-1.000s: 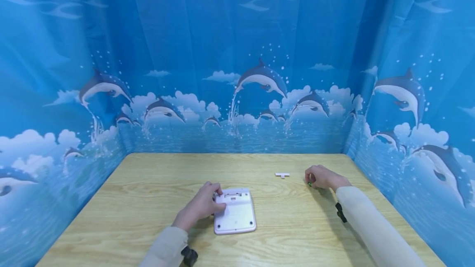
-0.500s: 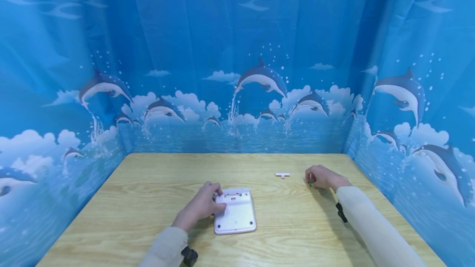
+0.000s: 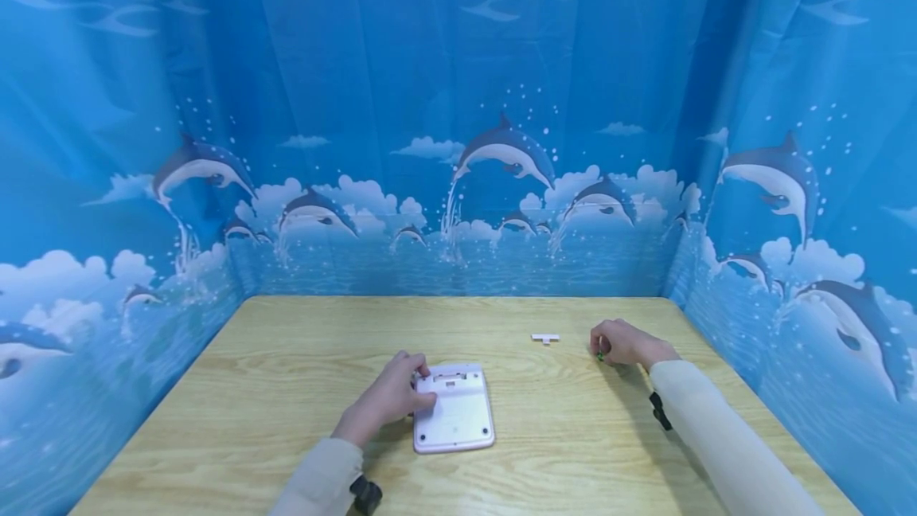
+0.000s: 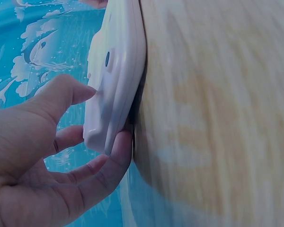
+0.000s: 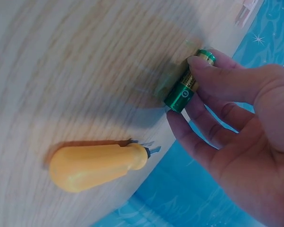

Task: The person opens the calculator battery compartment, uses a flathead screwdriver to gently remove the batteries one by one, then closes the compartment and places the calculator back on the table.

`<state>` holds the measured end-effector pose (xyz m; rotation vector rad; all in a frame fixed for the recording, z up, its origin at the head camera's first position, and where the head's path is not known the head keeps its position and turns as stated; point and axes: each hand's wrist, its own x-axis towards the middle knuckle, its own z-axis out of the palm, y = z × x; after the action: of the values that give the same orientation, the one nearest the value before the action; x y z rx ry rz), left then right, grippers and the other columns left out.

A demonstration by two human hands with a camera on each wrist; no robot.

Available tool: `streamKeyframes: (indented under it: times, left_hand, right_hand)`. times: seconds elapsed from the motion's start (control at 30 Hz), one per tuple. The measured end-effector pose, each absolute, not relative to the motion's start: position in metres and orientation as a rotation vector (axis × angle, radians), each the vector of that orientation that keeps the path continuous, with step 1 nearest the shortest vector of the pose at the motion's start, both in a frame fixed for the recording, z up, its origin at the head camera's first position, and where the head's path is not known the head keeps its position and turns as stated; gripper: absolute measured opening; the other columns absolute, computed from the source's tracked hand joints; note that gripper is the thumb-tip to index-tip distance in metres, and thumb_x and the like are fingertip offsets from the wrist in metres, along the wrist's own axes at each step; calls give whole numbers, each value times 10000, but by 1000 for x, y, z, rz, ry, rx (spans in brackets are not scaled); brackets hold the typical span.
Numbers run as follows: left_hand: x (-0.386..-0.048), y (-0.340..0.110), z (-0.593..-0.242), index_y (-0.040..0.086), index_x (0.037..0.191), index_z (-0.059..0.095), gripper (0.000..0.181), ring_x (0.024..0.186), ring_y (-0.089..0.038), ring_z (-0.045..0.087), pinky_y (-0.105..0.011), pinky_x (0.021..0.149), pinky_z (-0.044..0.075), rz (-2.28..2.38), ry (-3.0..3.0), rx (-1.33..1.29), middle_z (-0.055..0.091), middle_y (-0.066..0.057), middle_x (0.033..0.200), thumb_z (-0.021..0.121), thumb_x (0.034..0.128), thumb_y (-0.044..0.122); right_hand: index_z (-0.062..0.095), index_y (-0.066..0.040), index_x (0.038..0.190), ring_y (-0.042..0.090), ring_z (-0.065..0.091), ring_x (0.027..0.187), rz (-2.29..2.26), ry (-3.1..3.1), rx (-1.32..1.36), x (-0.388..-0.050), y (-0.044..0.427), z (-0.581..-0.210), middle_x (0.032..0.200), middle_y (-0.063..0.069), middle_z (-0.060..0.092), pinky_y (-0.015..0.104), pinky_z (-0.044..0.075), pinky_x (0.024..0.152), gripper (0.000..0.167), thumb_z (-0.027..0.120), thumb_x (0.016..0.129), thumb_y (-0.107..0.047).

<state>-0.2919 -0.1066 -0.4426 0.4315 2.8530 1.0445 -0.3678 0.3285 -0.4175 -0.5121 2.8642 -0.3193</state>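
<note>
Observed a glossy green-and-gold cylindrical battery (image 5: 180, 97) at two o'clock from a smooth white plastic device (image 3: 458, 416), pinched in the grip of the right hand (image 3: 625, 342); in the right wrist view, aligned seven-to-one (unable to distinguish poles). Noted the device underside-up on wood-grained bench (image 3: 329, 333), lengthwise near twelve-to-six, edge-held in the left hand's (image 3: 390, 390) narrow grip.
</note>
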Motion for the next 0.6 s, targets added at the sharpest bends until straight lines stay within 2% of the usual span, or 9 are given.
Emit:
streamKeyframes:
  times: [0.4,0.6]
  left_hand:
    - [-291,-106,-442,130,1010,630,282,865,-188,529,-298,698,497,1045,2848,401,527,-63,1004,842,830,179]
    - [-290,-105,-440,125,1016,632,285,862,-191,534,-297,694,502,1060,2839,390,526,-68,1006,843,830,170]
  right_hand:
    - [693,-126,959,183,585,839,-324,2845,-475,-366,328,-414,927,49,657,354,527,722,283,726,818,117]
    - [691,-110,999,212,620,894,-345,2832,-470,-366,326,-411,992,82,676,382,553,750,236,768,843,49]
